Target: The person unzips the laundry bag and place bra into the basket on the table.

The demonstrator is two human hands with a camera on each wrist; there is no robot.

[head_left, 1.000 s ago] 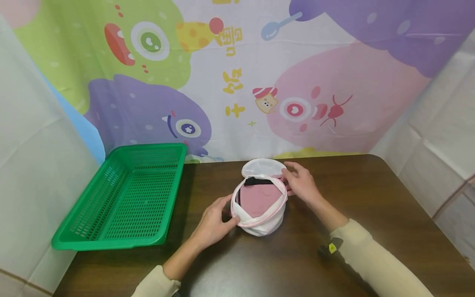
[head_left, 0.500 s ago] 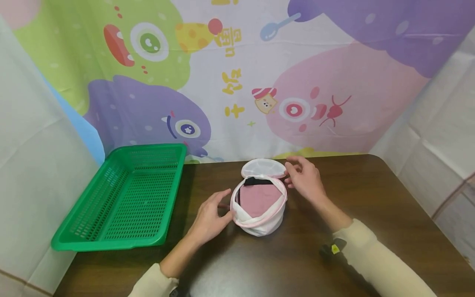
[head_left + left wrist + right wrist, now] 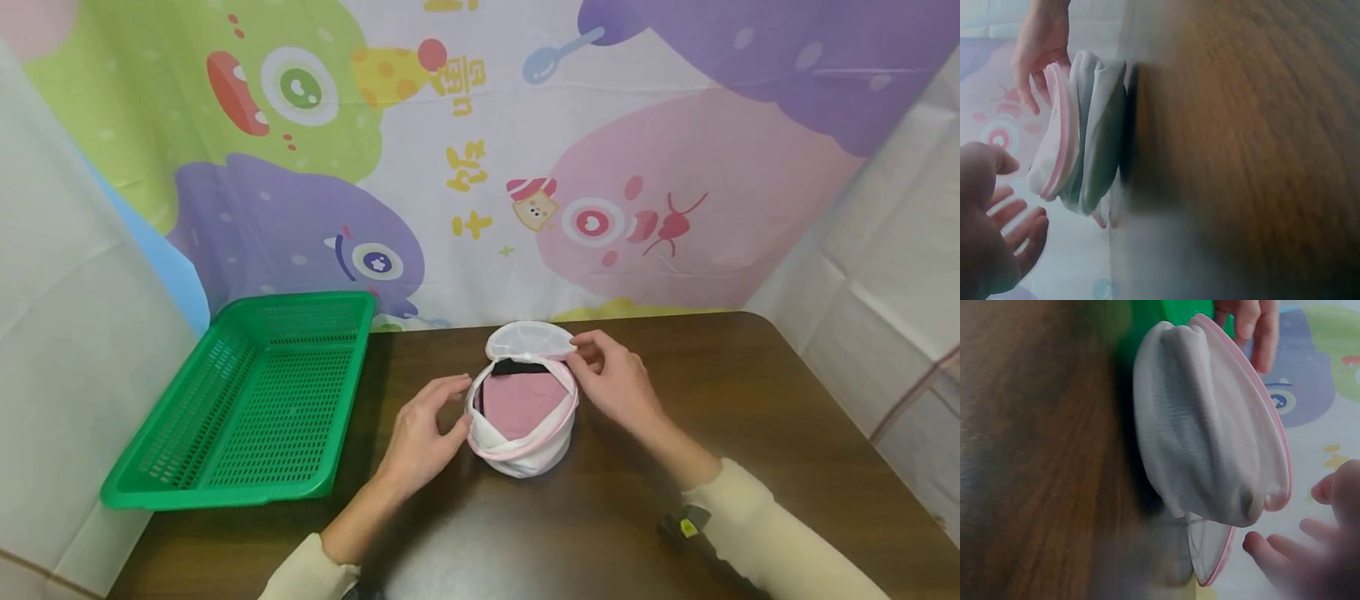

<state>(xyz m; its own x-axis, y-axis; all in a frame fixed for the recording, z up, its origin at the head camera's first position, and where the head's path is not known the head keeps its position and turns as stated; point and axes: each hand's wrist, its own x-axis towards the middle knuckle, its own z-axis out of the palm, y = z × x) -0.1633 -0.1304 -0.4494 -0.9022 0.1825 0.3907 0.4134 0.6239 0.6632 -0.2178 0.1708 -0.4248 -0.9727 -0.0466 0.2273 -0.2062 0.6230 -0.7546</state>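
Note:
A round white mesh laundry bag (image 3: pixel 525 457) with pink piping stands on the table, its lid (image 3: pixel 529 340) folded back at the far side. Inside lie a folded pink cloth (image 3: pixel 521 404) and a black cloth (image 3: pixel 519 367). My left hand (image 3: pixel 422 433) is beside the bag's left rim, thumb and fingers spread; the left wrist view shows a small gap between that hand (image 3: pixel 997 231) and the bag. At the right rim, close to the lid's edge, is my right hand (image 3: pixel 618 379). The right wrist view shows its fingers (image 3: pixel 1272 556) loosely bent and apart, pinching nothing.
A green plastic basket (image 3: pixel 341 492) with slotted sides stands on the left of the brown wooden table (image 3: pixel 675 533). Behind the table hangs a cartoon-printed cloth (image 3: pixel 480 275). White panels (image 3: pixel 892 250) flank both sides.
My left hand has let go of the bag's rim and drawn slightly left. The right hand has shifted a little off the rim, then back toward the lid's edge. The bag stays put.

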